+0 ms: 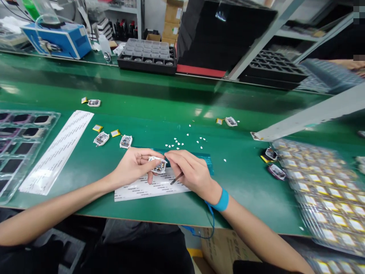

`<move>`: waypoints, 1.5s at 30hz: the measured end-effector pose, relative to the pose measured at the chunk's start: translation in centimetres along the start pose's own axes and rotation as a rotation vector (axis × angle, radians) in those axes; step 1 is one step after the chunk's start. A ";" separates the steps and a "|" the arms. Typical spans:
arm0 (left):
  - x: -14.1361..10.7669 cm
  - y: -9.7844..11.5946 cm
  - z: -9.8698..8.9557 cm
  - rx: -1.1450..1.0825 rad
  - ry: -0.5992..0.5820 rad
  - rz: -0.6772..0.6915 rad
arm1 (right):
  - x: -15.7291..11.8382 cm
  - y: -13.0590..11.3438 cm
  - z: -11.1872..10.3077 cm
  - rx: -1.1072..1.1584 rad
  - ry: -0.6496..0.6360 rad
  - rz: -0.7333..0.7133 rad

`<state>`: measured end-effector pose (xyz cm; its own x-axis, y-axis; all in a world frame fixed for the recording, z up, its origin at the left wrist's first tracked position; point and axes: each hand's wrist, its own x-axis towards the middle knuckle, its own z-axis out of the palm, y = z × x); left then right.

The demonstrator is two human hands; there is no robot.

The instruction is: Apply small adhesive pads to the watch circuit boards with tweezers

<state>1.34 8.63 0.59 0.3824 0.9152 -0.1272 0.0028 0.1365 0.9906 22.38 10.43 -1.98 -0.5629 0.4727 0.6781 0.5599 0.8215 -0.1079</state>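
Note:
My left hand [134, 165] grips a small white smartwatch housing [158, 165] with its circuit board facing up, thumb on its face. Beside it, my right hand [191, 169] is closed around a thin dark tool, probably tweezers [177, 178]; its tip is hidden by the fingers near the housing. A blue wrist strap [222, 200] with a cord circles my right wrist. Under both hands lies a white printed adhesive strip [131, 193], with a teal film [209, 163] behind it. Small white pieces [178, 143] are scattered beyond my hands.
More open housings with yellow batteries lie left [126, 141] and behind [230, 121]. A clear tray of watch faces [23, 148] and another strip [57, 152] are at left. Stacked trays of batteries [322, 190] stand right, below a slanted metal post [308, 114].

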 end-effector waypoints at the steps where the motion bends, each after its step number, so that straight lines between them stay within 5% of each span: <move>1: 0.0 0.0 0.0 0.011 -0.008 -0.007 | 0.1 0.3 -0.1 -0.047 0.003 0.032; 5: 0.1 -0.2 0.0 0.013 0.006 0.004 | 0.7 1.1 -0.5 -0.137 -0.023 0.128; 9: 0.1 -0.4 -0.1 -0.035 0.031 -0.015 | 0.6 0.8 -0.8 -0.093 -0.140 0.042; 18: 0.1 -0.7 0.2 -0.019 0.045 0.017 | -0.3 0.4 -0.7 -0.131 -0.193 -0.019; 29: -0.4 -1.5 1.2 0.093 0.142 0.176 | -0.2 -1.0 -0.8 -0.190 -0.187 -0.070; 35: -0.8 -2.0 1.7 0.137 0.238 0.233 | -0.3 -1.7 -0.9 -0.335 -0.102 -0.251; 37: -0.7 -2.1 1.6 0.173 0.265 0.264 | -0.3 -1.9 -0.7 -0.237 -0.078 -0.185; 45: -1.1 -1.7 1.6 0.438 0.232 0.455 | 1.2 -1.5 -0.3 0.708 -0.126 0.467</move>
<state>2.36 6.77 -0.83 0.2253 0.9097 0.3489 0.2814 -0.4036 0.8706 21.06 9.67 -0.76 -0.4559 0.8097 0.3694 0.2632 0.5192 -0.8131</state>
